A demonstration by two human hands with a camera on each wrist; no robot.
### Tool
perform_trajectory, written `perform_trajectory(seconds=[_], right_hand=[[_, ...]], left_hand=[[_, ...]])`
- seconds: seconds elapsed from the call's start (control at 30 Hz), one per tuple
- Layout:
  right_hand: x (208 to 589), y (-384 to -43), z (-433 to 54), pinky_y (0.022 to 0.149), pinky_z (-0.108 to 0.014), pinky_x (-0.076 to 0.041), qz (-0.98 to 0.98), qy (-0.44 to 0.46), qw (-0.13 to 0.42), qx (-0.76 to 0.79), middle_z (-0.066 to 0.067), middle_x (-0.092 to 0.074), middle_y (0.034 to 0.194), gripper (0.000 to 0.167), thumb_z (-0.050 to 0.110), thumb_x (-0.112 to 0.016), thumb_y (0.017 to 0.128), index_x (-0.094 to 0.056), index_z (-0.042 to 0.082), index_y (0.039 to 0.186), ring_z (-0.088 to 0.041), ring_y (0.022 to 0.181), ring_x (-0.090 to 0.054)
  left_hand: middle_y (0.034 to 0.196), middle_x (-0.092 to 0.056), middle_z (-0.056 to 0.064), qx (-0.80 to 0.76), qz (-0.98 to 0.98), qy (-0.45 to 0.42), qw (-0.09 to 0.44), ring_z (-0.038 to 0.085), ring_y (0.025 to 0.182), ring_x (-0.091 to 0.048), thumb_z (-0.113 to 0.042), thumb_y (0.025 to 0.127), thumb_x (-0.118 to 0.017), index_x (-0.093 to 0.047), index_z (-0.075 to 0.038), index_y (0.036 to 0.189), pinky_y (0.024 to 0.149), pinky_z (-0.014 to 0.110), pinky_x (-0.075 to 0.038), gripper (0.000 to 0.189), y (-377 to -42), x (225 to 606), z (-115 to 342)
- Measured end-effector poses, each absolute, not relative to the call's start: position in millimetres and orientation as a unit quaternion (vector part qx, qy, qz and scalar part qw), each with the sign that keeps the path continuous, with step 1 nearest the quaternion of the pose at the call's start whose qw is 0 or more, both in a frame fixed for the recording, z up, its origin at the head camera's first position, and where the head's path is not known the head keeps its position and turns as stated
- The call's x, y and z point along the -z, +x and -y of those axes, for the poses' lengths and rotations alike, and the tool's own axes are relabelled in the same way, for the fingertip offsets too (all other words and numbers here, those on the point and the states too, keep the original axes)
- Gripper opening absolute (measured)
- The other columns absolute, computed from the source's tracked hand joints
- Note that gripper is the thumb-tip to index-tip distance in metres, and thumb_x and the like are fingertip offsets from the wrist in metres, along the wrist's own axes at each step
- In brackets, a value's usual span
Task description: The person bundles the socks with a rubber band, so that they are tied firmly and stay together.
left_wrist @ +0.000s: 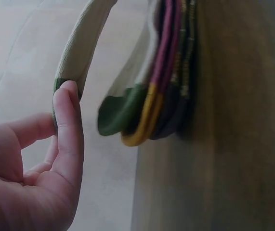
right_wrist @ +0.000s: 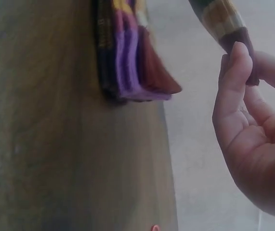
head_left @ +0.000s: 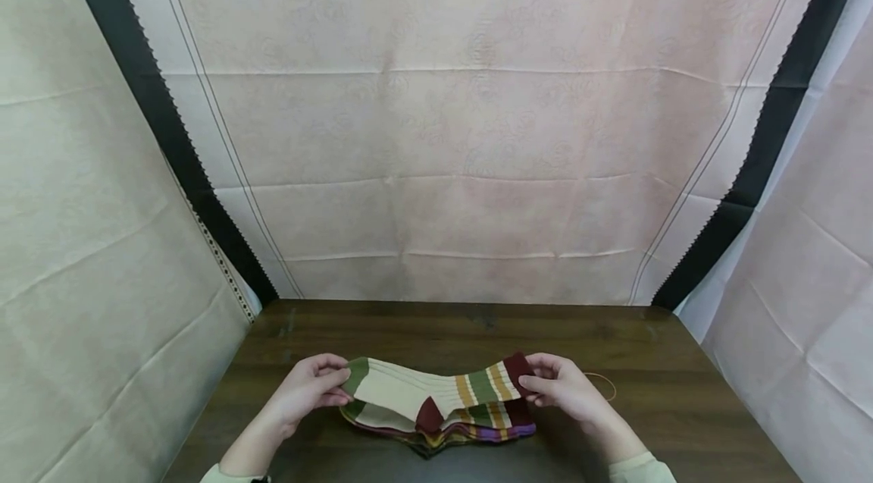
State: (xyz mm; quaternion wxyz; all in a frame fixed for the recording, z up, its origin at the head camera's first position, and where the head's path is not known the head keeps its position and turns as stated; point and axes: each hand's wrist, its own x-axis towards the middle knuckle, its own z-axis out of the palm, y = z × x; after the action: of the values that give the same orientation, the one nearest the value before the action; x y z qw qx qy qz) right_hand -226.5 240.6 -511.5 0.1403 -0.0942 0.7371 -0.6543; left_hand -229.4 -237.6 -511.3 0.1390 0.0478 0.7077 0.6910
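Observation:
A cream sock (head_left: 395, 386) with a green toe, green and yellow stripes and a maroon cuff hangs stretched between both hands. My left hand (head_left: 314, 390) pinches its green toe between thumb and fingers. At the other end, my right hand (head_left: 562, 388) pinches the maroon cuff. Below lies a stack of folded socks (head_left: 477, 435), topped by a matching cream one with a maroon heel. In the left wrist view, a gap separates the held sock (left_wrist: 82, 48) from the stack's green and yellow toes. Purple and maroon cuffs (right_wrist: 127, 67) show in the right wrist view.
A thin yellowish loop (head_left: 612, 386), like a rubber band, lies on the dark wooden table (head_left: 409, 327) behind the right wrist. Pale fabric walls (head_left: 436, 127) with black edging stand behind and at both sides of the table.

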Motion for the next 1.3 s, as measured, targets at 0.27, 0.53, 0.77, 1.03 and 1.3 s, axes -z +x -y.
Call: perform_trajectory(seconds=[0.27, 0.53, 0.77, 1.03, 1.3], right_hand=[[530, -227, -238, 0.068, -0.032, -0.063, -0.764, -0.093, 0.169, 0.616, -0.011, -0.073, 0.099, 0.038, 0.008, -0.077, 0.098, -0.062, -0.011, 0.129, -0.024, 0.083, -0.075], [532, -224, -239, 0.070, -0.042, -0.065, -0.807, -0.074, 0.159, 0.564, -0.010, -0.070, 0.093, 0.050, 0.008, -0.082, 0.093, -0.058, -0.010, 0.132, -0.024, 0.082, -0.072], [528, -223, -235, 0.064, -0.039, -0.060, -0.854, -0.041, 0.141, 0.500, -0.010, -0.062, 0.091, 0.058, 0.008, -0.091, 0.084, -0.060, -0.006, 0.131, -0.022, 0.076, -0.063], [525, -224, -232, 0.068, -0.043, -0.062, -0.865, -0.040, 0.158, 0.475, -0.012, -0.066, 0.105, 0.058, 0.012, -0.088, 0.087, -0.061, -0.017, 0.130, -0.023, 0.091, -0.067], [525, -223, -233, 0.068, -0.040, -0.063, -0.860, -0.054, 0.186, 0.472, -0.008, -0.066, 0.096, 0.038, 0.016, -0.085, 0.088, -0.066, -0.008, 0.110, -0.020, 0.085, -0.067]], left_hand=[[0.095, -0.071, 0.011, -0.666, -0.728, 0.054, 0.152, 0.023, 0.078, -0.075, -0.007, 0.105, -0.065, -0.056, 0.015, 0.125, 0.072, 0.033, -0.065, 0.031, -228, 524, 237], [0.094, -0.073, 0.012, -0.637, -0.753, 0.059, 0.152, 0.027, 0.078, -0.076, -0.007, 0.103, -0.068, -0.059, 0.014, 0.122, 0.071, 0.036, -0.065, 0.029, -227, 526, 239], [0.091, -0.071, 0.011, -0.629, -0.761, 0.057, 0.150, 0.026, 0.073, -0.075, -0.004, 0.100, -0.071, -0.060, 0.012, 0.119, 0.067, 0.034, -0.065, 0.027, -228, 530, 239], [0.087, -0.070, 0.014, -0.612, -0.777, 0.055, 0.135, 0.025, 0.070, -0.074, 0.000, 0.094, -0.075, -0.059, 0.011, 0.118, 0.063, 0.032, -0.064, 0.031, -227, 524, 236], [0.084, -0.069, 0.013, -0.604, -0.784, 0.050, 0.134, 0.026, 0.071, -0.074, 0.001, 0.091, -0.079, -0.058, 0.011, 0.118, 0.063, 0.034, -0.064, 0.036, -226, 521, 238]])
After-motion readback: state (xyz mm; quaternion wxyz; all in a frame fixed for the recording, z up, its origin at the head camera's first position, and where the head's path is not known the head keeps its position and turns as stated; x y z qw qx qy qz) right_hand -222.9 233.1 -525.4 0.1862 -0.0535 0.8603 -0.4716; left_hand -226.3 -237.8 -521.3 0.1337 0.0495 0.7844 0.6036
